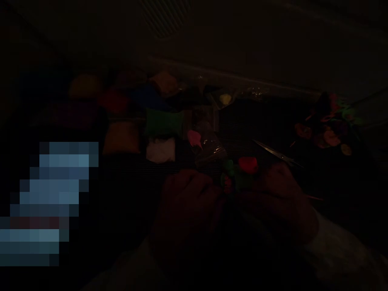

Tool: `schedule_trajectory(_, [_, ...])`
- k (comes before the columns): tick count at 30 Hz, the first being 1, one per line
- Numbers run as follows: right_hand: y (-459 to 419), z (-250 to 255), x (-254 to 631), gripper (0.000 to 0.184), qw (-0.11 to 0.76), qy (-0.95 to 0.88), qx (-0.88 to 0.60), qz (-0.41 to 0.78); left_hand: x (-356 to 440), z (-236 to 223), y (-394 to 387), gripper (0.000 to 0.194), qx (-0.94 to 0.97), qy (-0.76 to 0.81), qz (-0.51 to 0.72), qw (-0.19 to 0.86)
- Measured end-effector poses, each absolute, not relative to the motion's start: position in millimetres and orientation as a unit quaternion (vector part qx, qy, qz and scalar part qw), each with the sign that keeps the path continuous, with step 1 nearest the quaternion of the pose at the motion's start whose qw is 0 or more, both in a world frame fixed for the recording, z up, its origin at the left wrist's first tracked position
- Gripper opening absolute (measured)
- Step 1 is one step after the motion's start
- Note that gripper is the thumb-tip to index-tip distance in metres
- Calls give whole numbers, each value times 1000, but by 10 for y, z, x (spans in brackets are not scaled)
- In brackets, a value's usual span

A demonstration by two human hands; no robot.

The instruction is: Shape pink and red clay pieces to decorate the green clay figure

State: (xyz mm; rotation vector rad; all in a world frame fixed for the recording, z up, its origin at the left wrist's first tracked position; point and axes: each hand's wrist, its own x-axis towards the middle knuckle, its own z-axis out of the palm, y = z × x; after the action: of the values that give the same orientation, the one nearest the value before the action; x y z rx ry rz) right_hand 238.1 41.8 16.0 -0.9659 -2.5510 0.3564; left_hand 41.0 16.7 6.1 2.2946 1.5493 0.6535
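The picture is very dark. Between my two hands is a small green and red clay piece (242, 180) with a rounded red part on top. My left hand (188, 198) has its fingers curled in at the left side of the piece. From the right, my right hand (281, 198) closes its fingers on the green part. A thin pinkish stick (315, 197) shows just beyond the right hand; whether it is held or lies on the table I cannot tell. Both fingertips are partly lost in shadow.
Scissors (275, 152) lie behind my right hand. Bags of coloured clay, among them a green pack (163, 122), a white pack (160, 149) and an orange pack (121, 138), lie at the back left. A clear bag with pink clay (195, 138) is nearby. Coloured pieces (332, 137) lie at the right.
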Motion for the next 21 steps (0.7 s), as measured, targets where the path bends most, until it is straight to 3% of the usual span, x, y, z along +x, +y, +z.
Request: schedule_trajectory(21, [436, 99, 2378, 19, 184, -911, -339, 144, 441, 19, 179, 13, 779, 563, 223, 163])
